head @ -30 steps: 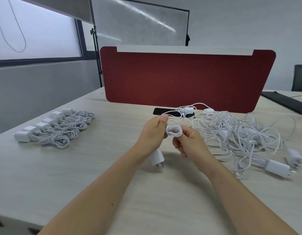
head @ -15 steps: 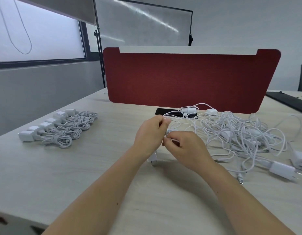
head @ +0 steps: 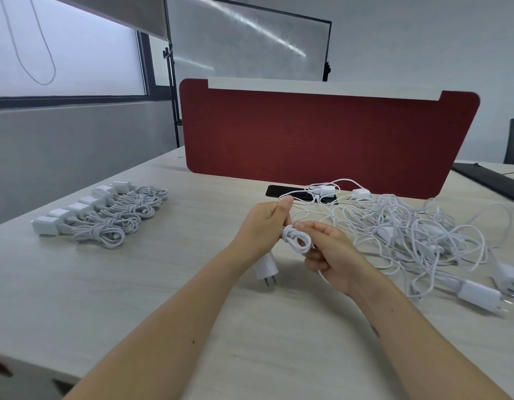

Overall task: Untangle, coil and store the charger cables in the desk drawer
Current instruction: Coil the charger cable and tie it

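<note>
While six coiled chargers lie leftward, both hands grip one coil.

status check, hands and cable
Left hand and right hand both gripping small coil. Plug hangs below. Tangle waits right, nothing blocking.

A pale wood-grain desk is seen. Coiled chargers are laid at left, tangled cables at right. A black phone is laid centre.
</note>
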The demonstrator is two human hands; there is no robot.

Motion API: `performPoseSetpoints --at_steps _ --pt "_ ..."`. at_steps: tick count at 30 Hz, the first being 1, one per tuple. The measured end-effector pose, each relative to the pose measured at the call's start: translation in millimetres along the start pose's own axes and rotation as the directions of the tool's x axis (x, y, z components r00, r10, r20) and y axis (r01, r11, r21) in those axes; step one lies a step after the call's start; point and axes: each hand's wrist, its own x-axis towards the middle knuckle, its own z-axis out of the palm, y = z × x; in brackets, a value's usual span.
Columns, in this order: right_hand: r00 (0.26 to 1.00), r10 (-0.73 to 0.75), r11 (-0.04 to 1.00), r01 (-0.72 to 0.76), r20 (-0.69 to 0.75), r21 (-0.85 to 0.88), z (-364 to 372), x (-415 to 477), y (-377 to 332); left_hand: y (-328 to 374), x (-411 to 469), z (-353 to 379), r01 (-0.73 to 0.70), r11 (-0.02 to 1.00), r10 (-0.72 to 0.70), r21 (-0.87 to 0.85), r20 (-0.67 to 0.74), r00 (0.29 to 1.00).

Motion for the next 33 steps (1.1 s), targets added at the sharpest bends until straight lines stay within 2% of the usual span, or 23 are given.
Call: performPoseSetpoints --at_steps 2,4,7,9,12,16,18,21,24,26,28,30,33 --pt "0.999 0.037 0.998 -0.038 0.018 0.051 -1.2 1.3 1.2 1.6 -0.4 1.8 0.029 0.997 -0.029 -0.076 0.0 1.0" --pt "0.998 0.049 0.999 -0.049 0.043 -0.005 -2.0 0.5 3.2 3.1 0.0 3.4 0.068 0.986 -0.073 -0.151 -0.024 0.997" --pt "1.0 0.022 0.964 -0.019 0.012 -0.266 1.9 -2.3 10.9 2.2 1.7 3.1 0.105 0.976 -0.126 -0.191 -0.101 0.987" --pt "0.998 -0.068 0.912 0.067 0.012 -0.404 6.9 -3.1 14.6 -2.7 2.7 2.9 0.084 0.985 -0.107 -0.153 -0.152 0.983" --pt "0.979 -0.19 0.772 0.197 0.076 -0.604 11.8 -2.5 17.8 -8.2 2.1 2.4 0.033 0.996 -0.05 -0.082 -0.209 0.977" --pt "0.942 -0.235 0.428 0.322 0.239 -0.845 11.5 -2.5 21.4 -10.6 1.7 -0.1 -0.001 1.0 0.006 0.019 -0.277 0.961" --pt "0.923 -0.295 0.364 0.347 0.247 -0.864 10.3 -3.0 19.4 -11.7 1.1 -1.5 -0.009 0.998 0.025 0.063 -0.266 0.964" --pt "0.882 -0.423 0.44 0.401 0.209 -0.804 8.1 -5.2 9.7 -13.7 1.5 -2.0 -0.012 0.996 0.03 0.089 -0.207 0.978" --pt "0.833 -0.543 0.497 0.423 0.109 -0.757 2.4 -2.3 -0.4 -11.0 2.7 -0.7 -0.05 0.996 0.059 0.078 -0.12 0.991" --pt "0.833 -0.552 0.607 0.42 0.021 -0.674 -0.9 -1.5 -4.6 -7.5 3.2 2.6 -0.084 0.995 0.088 0.055 -0.058 0.994" --pt "0.876 -0.479 0.75 0.376 -0.056 -0.544 -2.6 -1.7 -6.9 -4.7 2.6 6.1 -0.111 0.994 0.111 0.01 -0.026 0.993" --pt "0.935 -0.34 0.88 0.281 -0.095 -0.382 -3.4 -1.9 -6.2 -3.3 2.1 8.0 -0.124 0.99 0.123 -0.069 -0.03 0.992" --pt "0.99 -0.13 0.983 0.122 -0.053 -0.141 -3.1 -1.7 -2.9 -0.3 0.1 8.5 -0.115 0.976 0.106 -0.186 -0.058 0.993"
